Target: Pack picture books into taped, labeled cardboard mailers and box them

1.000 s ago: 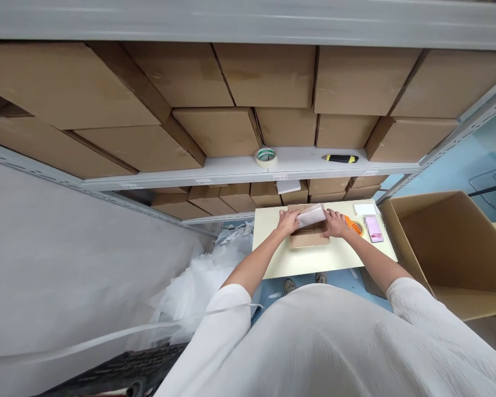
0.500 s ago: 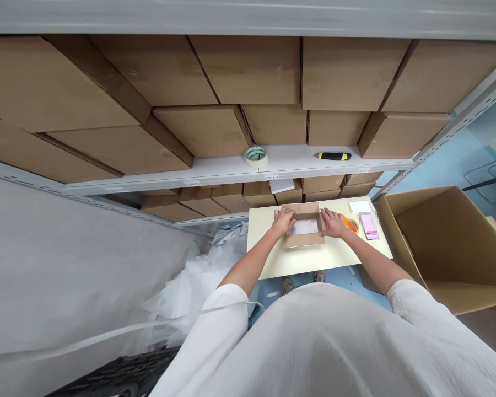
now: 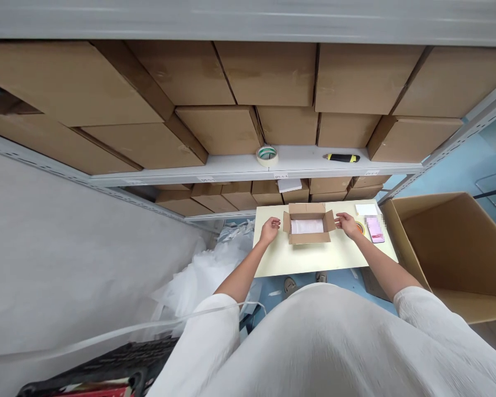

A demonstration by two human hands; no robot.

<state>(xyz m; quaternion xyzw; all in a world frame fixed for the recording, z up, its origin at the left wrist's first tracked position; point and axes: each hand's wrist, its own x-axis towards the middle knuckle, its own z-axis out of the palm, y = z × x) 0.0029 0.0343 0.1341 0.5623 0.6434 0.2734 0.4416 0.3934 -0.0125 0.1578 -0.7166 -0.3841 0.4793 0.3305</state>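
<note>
Both hands have just come off the small box (image 3: 310, 238), leaving its flaps open and a pale packet (image 3: 307, 226) inside. The left hand (image 3: 270, 229) is empty beside its left, fingers loosely curled; the right hand (image 3: 347, 224) has its fingers apart near the right flap, contact unclear. That hand partly hides a tape roll (image 3: 360, 227); a phone (image 3: 375, 230) lies farther right of the box on the counter (image 3: 289, 266).
</note>
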